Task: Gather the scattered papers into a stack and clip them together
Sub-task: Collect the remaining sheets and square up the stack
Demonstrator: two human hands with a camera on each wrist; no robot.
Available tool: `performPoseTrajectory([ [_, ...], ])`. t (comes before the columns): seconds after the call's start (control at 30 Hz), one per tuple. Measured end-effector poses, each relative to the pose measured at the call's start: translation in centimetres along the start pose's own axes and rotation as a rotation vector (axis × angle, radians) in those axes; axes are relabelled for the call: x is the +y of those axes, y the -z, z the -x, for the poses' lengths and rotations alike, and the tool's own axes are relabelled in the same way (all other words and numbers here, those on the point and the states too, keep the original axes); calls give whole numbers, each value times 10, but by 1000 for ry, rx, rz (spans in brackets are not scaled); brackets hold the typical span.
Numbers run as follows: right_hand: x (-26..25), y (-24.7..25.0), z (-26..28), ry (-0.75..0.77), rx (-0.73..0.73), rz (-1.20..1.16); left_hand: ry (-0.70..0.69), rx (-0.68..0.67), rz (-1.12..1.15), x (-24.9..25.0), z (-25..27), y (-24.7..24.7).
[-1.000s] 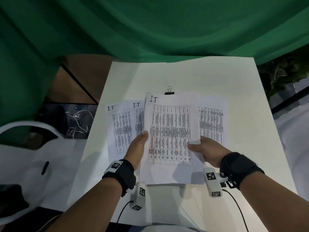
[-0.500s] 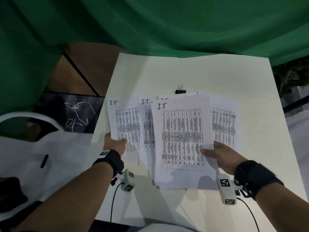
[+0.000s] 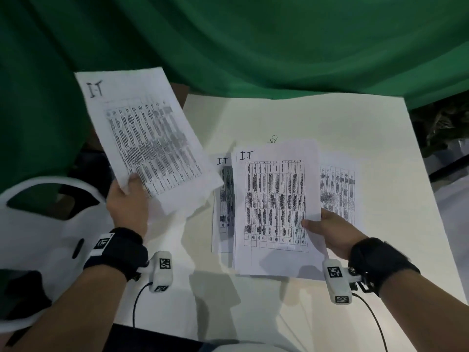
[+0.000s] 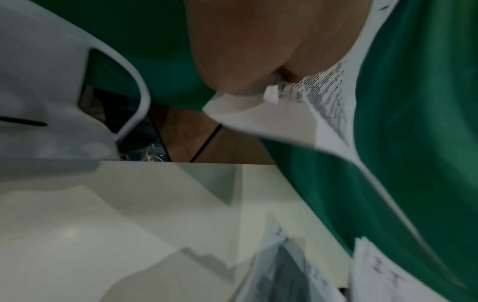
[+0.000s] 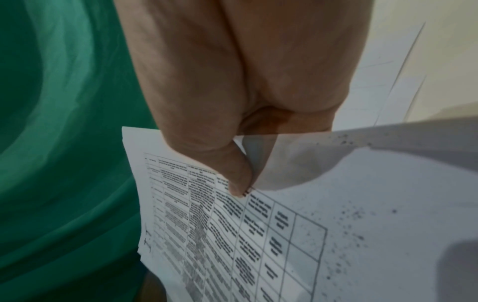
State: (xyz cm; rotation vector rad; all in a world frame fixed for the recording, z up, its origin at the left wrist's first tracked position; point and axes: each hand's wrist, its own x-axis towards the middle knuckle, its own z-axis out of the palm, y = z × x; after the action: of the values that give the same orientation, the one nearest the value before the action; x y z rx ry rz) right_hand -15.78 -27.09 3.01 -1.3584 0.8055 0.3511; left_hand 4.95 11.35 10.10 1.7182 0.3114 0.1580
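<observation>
My left hand pinches the lower corner of one printed sheet marked "I.T" and holds it in the air left of the white table; the left wrist view shows that sheet bent under my palm. My right hand grips the right edge of a thin stack of printed papers, thumb on top, as the right wrist view shows with the stack. One sheet lies on the table left of the stack, another under its right side. A black binder clip peeks out behind the stack's top edge.
A green cloth hangs behind and left of the table. A white plastic chair stands at my left beside the table edge. Cables run from both wrist cameras across the near table edge.
My left hand has lifted the leftmost sheet off the table and raised it up and to the left. The right hand still holds the stack in the same place.
</observation>
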Motion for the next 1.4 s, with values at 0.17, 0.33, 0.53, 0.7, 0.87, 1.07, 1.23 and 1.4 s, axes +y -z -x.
performPoseTrajectory([
  [0.17,-6,7,11,43,-6,-61,96,-336,-34,0,60,-35],
  [0.33,-10,16,25,90,-70,-14,183,-604,-142,-16,125,-81],
  [0.53,-9,38,39,91,-177,51,459,-658,-53,-32,146,-119],
  [0.7,-9,52,48,69,-162,50,399,-893,-89,-35,152,-133],
  [0.87,-21,58,52,18,-222,-269,318,-839,-124,-38,153,-142],
  [1.07,-16,59,41,76,-130,-146,294,-817,-115,-30,155,-149],
  [1.23,-10,58,30,90,-32,-131,261,-838,-135,-27,152,-146],
  [1.4,1,62,26,72,35,-128,274,-452,-315,-62,126,-144],
])
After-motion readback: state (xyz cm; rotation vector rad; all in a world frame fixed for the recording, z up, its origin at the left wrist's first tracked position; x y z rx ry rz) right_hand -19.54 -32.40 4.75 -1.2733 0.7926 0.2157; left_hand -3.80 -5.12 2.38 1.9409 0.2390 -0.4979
